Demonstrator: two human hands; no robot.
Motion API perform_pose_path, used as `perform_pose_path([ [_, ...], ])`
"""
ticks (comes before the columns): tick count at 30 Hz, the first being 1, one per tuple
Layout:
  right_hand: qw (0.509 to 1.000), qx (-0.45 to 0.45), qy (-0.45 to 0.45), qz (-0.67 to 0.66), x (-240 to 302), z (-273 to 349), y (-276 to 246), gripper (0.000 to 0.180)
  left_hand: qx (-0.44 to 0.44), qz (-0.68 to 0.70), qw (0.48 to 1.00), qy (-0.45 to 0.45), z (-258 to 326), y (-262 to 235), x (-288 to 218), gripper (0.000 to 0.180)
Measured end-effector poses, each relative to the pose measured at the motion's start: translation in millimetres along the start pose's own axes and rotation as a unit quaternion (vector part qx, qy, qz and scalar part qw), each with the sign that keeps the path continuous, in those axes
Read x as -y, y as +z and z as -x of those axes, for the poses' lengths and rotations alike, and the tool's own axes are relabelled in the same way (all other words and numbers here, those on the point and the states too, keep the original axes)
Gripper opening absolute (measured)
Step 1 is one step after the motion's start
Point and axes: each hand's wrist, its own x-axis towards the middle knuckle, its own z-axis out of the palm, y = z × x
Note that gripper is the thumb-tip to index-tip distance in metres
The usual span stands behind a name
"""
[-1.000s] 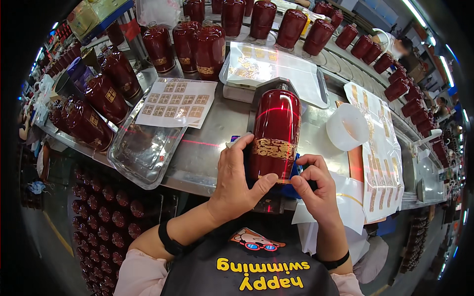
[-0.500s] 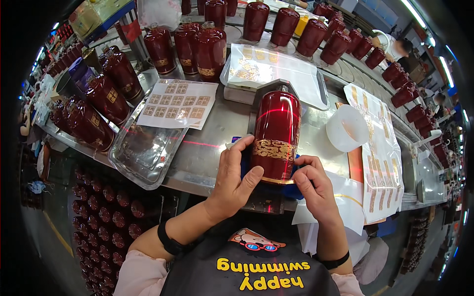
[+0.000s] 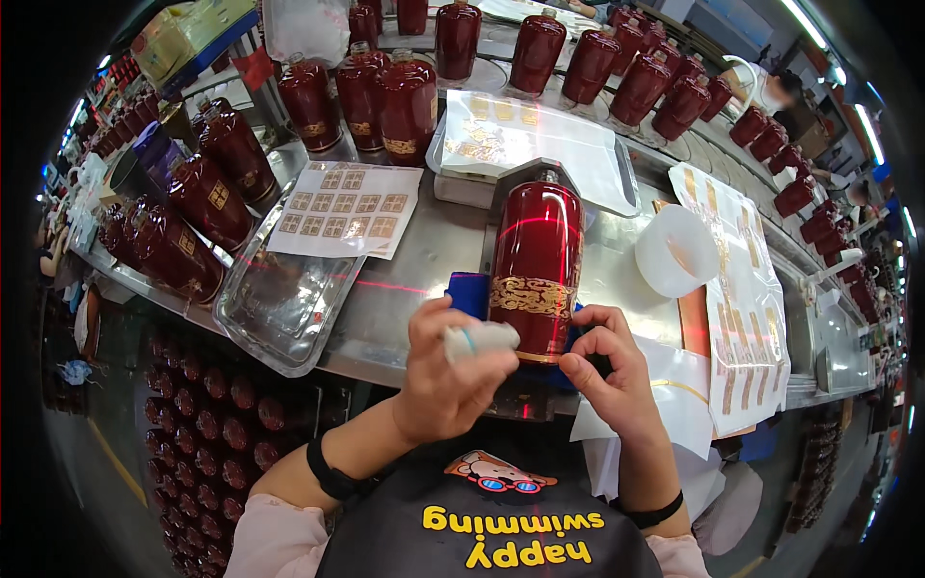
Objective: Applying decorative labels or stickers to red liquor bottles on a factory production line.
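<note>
A glossy dark red bottle (image 3: 536, 250) with a gold patterned band lies in a dark cradle (image 3: 560, 170) in front of me, its neck away from me. Thin red light lines cross it. My left hand (image 3: 445, 371) is closed round a small white wad of cloth (image 3: 479, 340) with a bluish stripe, blurred by motion, close to the bottle's lower left side. At the lower right of the base, my right hand (image 3: 611, 366) has its fingers curled, thumb and fingertips against the bottle. Blue material (image 3: 469, 293) shows beneath the bottle.
Sheets of gold decals (image 3: 342, 210) lie over a clear tray (image 3: 279, 313) at left and on the right (image 3: 742, 318). A white tub (image 3: 677, 250) stands right of the bottle. Several red bottles (image 3: 406, 106) stand behind and left; more line the conveyor (image 3: 617, 120), with people beyond.
My left hand has left the bottle's side, drawn slightly toward me, and now shows the white wad. The right hand keeps its place. Bottles on the conveyor have shifted.
</note>
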Motion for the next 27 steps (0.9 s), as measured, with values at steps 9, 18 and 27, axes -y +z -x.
perform_pose_path([
  [9, 1.0, 0.008, 0.019, -0.014, -1.5, 9.7, -8.6, 0.018, 0.044, -0.058, 0.986, 0.147, 1.3, -1.9, -1.3, 0.029],
  [18, 0.999, 0.03, 0.026, -0.016, -11.8, 16.9, -12.2, 0.016, 0.094, -0.064, 0.96, 0.258, -22.3, -2.9, -0.3, 0.027],
  [27, 0.995, 0.089, 0.036, -0.027, -20.4, 17.6, -27.2, 0.017, 0.126, -0.058, 0.945, 0.296, -29.8, -0.8, 3.9, 0.03],
])
